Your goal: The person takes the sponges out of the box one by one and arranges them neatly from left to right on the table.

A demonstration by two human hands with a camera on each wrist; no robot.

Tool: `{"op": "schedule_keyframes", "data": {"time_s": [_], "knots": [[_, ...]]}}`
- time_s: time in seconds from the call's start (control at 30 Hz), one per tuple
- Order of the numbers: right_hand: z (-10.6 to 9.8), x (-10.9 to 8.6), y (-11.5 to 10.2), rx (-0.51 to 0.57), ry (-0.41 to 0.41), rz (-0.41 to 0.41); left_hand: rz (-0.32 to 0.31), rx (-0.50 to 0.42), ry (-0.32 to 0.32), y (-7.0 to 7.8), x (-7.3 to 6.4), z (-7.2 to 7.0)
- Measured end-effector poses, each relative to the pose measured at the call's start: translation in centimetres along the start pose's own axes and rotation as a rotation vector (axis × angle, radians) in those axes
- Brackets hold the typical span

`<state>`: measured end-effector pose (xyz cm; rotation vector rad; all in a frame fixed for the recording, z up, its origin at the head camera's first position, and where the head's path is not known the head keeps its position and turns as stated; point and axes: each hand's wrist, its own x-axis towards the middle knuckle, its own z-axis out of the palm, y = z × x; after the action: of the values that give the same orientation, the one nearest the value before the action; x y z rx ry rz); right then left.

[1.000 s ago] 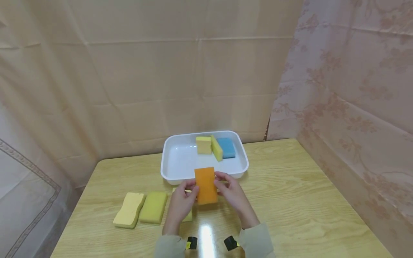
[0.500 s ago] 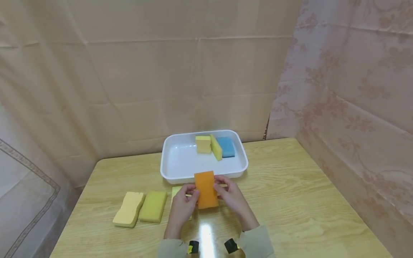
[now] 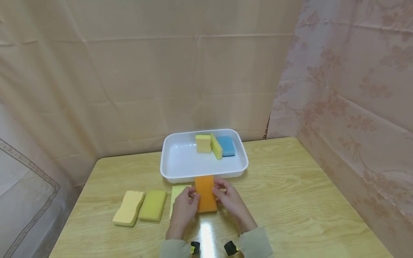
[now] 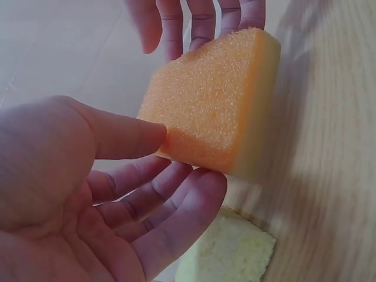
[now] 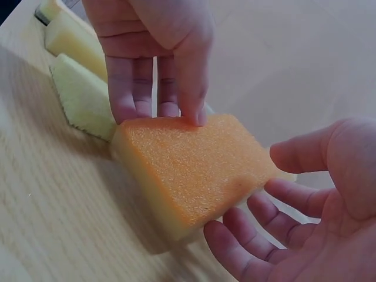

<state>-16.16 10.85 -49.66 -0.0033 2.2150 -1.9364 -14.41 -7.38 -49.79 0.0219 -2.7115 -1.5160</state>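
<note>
An orange-faced sponge (image 3: 205,195) with a pale yellow foam layer is held tilted in front of the white tray (image 3: 165,161). My left hand (image 3: 184,207) pinches one long edge, thumb on the orange face and fingers behind, as the left wrist view shows. At the opposite edge, fingertips of my right hand (image 3: 230,199) touch the sponge (image 5: 194,170); its thumb (image 5: 299,153) stands just off it. Whether the lower end meets the table cannot be told. Beside my left hand lies a pale yellow-green sponge (image 3: 176,192), partly covered by that hand.
Two yellow sponges, one wavy-edged (image 3: 129,208) and one rectangular (image 3: 153,205), lie on the table's left side. Inside the tray are a small yellow sponge (image 3: 203,144), a yellow sponge on edge (image 3: 216,147) and a blue sponge (image 3: 226,146). Cloth curtains hang behind.
The orange sponge has come down toward the table and slightly nearer me, with both hands following. More of the pale yellow-green sponge shows. The tray and other sponges have stayed put.
</note>
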Motion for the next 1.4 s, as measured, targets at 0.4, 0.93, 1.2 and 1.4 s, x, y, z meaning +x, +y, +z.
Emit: {"op": "schedule_keyframes", "data": {"time_s": [0.4,0.93,1.2,1.4], "knots": [[0.4,0.1,0.8,-0.017,0.001,0.068,-0.062,0.11,-0.011,-0.1,-0.1,0.7],[0.2,0.1,1.5,-0.128,-0.017,0.064,-0.031,0.189,-0.008,0.6,-0.3,1.1],[0.4,0.0,1.8,-0.156,-0.019,0.065,-0.008,0.223,0.016,0.4,-0.4,1.3],[0.3,0.2,1.9,-0.166,-0.03,0.059,-0.05,0.229,-0.001,0.3,-0.2,1.4]]}}
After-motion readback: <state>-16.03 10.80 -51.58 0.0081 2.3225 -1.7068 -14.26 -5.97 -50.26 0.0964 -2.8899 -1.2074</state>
